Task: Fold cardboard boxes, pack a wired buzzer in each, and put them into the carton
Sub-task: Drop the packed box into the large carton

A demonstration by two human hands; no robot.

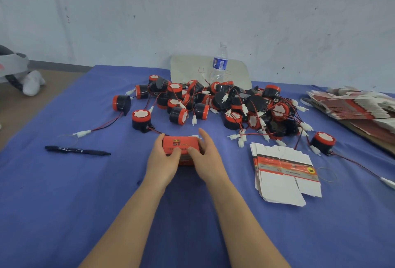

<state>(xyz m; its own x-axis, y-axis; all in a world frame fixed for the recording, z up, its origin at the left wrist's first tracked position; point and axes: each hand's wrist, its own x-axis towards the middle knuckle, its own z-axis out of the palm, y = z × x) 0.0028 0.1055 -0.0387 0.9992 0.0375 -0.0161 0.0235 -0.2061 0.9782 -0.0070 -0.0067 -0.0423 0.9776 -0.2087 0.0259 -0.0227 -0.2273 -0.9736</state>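
A small red box (181, 147) is held between two bare hands at the middle of a bench (64, 203) covered in blue cloth. The box's left end is gripped by the left hand (162, 161), with the thumb laid across the printed front face. The right end is clasped by the right hand (208, 156), whose thumb is also pressed on the front face while its fingers (204, 134) reach over the far edge. The box is seen closed along its top and rests low, at or just above the cloth; which cannot be told.

Just beyond the box, a wired buzzer (141, 119) in black and red is stood upright, its red and black lead trailing to the box's far side. Further beyond the box, a large pile of wired buzzers (213, 101) is heaped, leads and white connectors tangled together. Behind that pile, a clear water bottle (220, 62) is stood in front of a pale card (188, 69) leaned on the wall.

To the right of the box, a stack of flat box blanks (286, 173) is laid printed side up, with a thin rubber band (327, 174) just beside it. Another buzzer (322, 141) is set beyond that stack. Far to the right of the box, a bigger heap of unfolded blanks (352, 105) is spread out. To the left of the box, well apart from it, a black pen (77, 150) is laid flat.
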